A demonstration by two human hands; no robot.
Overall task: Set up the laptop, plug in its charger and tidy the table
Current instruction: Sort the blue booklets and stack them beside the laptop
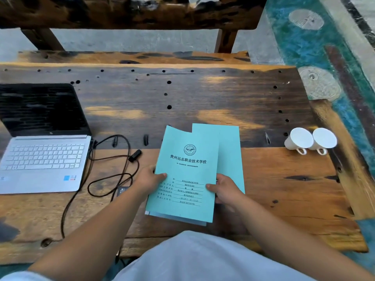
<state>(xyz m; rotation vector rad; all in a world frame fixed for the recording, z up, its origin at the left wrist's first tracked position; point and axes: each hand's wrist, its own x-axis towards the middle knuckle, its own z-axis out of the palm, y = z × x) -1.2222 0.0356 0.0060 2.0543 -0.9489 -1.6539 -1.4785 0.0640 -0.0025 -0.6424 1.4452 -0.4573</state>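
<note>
Head cam, nearest first: left hand (pixel 149 180) and right hand (pixel 224 189) both have fingers clamped on the green booklets (pixel 188 171), two fanned apart just over the worktop (pixel 284 189). Looks like the tidying step; next I'd guess squaring them into one stack. Laptop (pixel 43 159) sits open at left, charger cable (pixel 113 175) looped beside it. Farther right, two white cups (pixel 310 140) lie tipped.

We get soft, even daylight here, no hard shadows; pale sheen patches glare off the dark desk (pixel 203 94). The laptop (pixel 43 138) screen is black, mirroring faint streaks. Wide-angle bend curves the edges, and corners smear soft while the centre print stays fairly sharp.
</note>
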